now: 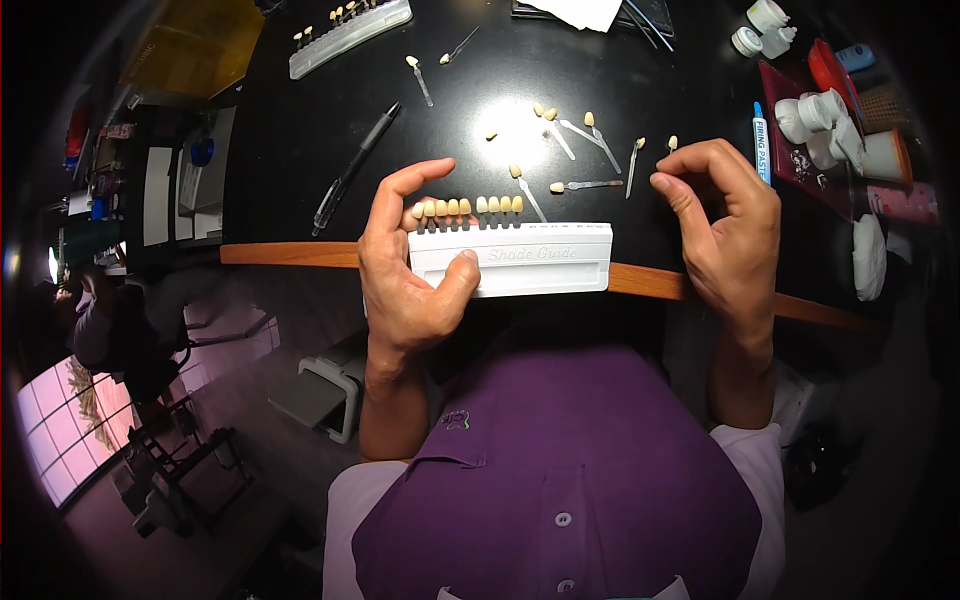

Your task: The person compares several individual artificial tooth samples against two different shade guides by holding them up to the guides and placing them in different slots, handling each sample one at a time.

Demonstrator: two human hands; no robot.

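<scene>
My left hand (415, 270) grips the left part of a white shade guide holder (560, 262), its thumb across the front and its index finger raised. Tooth-shaped shade tabs (460, 208) stand in a row along the holder's left half, with a small gap in the row; the slots on the right half hold none. To the right of the holder, my right hand (728, 215) is closed in a pinch of thumb and index finger. The tooth end of a shade tab (673, 143) pokes out above those fingertips, its stem hidden by the fingers.
Loose shade tabs (600, 150) lie beyond the holder on the black table (290, 150). A pen (356, 170) lies at left. A second shade guide (350, 38) sits at far left. White jars (766, 16), a blue-capped tube (761, 145) and a tray (790, 90) of cups occupy the right.
</scene>
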